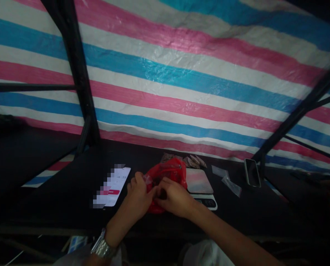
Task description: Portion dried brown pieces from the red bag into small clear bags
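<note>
A red plastic bag point(174, 166) sits on the black table in front of me, its mouth gathered towards my hands. My left hand point(139, 194) is closed on the near left side of the bag, and a bit of clear plastic shows by its fingers. Curled at the bag's mouth is my right hand point(172, 195), fingers pinched together; what lies between them is hidden. Just right of the bag is a white kitchen scale point(200, 181), partly covered by the bag and my right hand. Several small clear packets point(194, 161) with brownish contents lie behind the bag.
A phone with a lit screen point(122, 186) lies left of my hands. Flat clear plastic bags point(227, 181) and a dark-screened phone point(252, 173) are to the right. Black metal posts point(82, 85) and a striped tarp point(181, 88) rise behind the black table point(71, 199).
</note>
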`<state>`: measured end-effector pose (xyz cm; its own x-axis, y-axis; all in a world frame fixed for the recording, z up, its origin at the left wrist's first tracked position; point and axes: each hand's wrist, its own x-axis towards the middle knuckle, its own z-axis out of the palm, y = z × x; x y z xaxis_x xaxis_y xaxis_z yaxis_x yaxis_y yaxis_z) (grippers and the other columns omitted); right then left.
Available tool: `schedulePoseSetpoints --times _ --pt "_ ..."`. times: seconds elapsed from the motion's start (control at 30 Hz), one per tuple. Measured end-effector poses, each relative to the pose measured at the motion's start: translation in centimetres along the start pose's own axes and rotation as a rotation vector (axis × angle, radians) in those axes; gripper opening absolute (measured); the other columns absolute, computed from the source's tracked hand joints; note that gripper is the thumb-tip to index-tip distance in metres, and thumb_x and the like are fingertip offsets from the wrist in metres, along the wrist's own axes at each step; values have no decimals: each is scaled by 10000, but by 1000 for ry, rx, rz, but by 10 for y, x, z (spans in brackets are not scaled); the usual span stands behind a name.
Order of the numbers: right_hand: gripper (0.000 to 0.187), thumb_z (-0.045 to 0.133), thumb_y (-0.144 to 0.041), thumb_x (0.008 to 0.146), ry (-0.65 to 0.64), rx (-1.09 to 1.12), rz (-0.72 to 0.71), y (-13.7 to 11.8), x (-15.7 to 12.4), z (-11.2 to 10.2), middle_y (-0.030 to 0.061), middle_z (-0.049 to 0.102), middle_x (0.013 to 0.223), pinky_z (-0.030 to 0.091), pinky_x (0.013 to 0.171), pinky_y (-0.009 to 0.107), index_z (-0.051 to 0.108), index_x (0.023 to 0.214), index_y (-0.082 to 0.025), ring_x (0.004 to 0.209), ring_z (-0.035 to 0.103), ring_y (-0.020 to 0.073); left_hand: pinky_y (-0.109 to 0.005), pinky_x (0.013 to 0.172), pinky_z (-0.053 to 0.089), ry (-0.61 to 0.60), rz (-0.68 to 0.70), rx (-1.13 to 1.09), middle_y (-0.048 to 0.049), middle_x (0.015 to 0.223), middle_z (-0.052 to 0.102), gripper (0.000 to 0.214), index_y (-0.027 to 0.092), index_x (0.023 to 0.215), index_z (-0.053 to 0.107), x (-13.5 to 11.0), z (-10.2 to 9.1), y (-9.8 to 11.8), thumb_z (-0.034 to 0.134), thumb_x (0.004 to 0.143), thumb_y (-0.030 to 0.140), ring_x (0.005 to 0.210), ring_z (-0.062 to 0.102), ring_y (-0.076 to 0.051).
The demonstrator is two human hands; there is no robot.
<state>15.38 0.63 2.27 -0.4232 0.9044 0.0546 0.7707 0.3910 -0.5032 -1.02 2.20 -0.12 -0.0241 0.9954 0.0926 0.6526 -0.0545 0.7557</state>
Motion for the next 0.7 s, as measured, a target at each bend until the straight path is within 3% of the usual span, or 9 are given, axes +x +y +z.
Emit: schedulePoseSetpoints --times 0.13,0.33,0.53,0.7 --pt "278 796 -64 791 64 155 -13 12 -3 1 -19 618 939 434 746 251 559 779 -208 851 616 146 -464 874 520 27 26 -83 -55 1011 569 431 237 1066 416 12 2 -15 674 736 136 1012 647 -330" --pt "222 770 -106 843 227 -47 286 18 6 -12 22 630 1028 427 806 284 574 858 -210 933 617 178 -332 826 539 44 94 -263 18 956 558 479 241 1134 407 21 -6 -6 605 742 50 871 650 -194" --pt "170 775 -171 870 187 -104 401 16 11 -12 74 673 1155 441 811 319 635 959 -210 1022 657 233 -526 1034 443 229 9 -261 -76 1065 505 380 222 1124 440 18 -10 1 519 805 32 1142 577 -327" --pt "159 765 -195 883 180 -105 432 15 11 -9 84 699 1171 444 814 321 665 1006 -207 1032 680 237 -411 802 497 74 -47 -349 14 796 530 248 238 1037 474 11 -6 0 565 848 107 759 638 -268"
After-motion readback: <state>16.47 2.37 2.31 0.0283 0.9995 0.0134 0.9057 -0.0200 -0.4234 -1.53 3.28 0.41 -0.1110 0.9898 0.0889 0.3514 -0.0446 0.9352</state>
